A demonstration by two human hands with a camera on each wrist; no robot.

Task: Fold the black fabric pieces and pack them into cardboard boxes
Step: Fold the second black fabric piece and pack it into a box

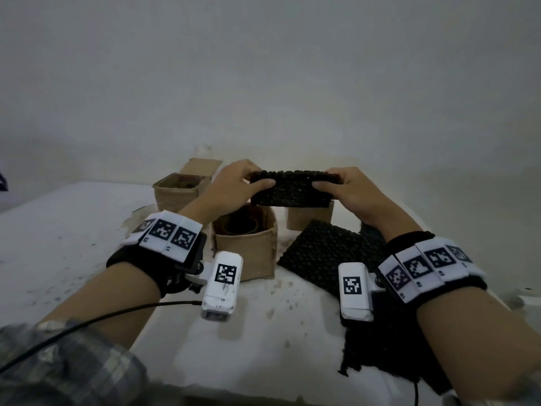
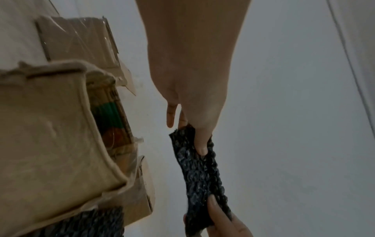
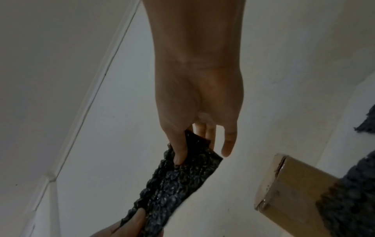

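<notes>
You pinch the folded black fabric piece [image 1: 291, 189] at both ends, left hand [image 1: 234, 186] and right hand [image 1: 351, 189], held taut above the open cardboard box [image 1: 248, 253] so it likely drops in flat. More fabric [image 1: 319, 253] waits on the tabletop [image 1: 73, 235].

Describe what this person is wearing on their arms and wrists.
Each wrist has a black strap carrying white blocks printed with black square codes: left band, right band. A white boxy camera with its own code hangs under each. A thin black cable crosses the left forearm, above a grey plaid sleeve.
</notes>
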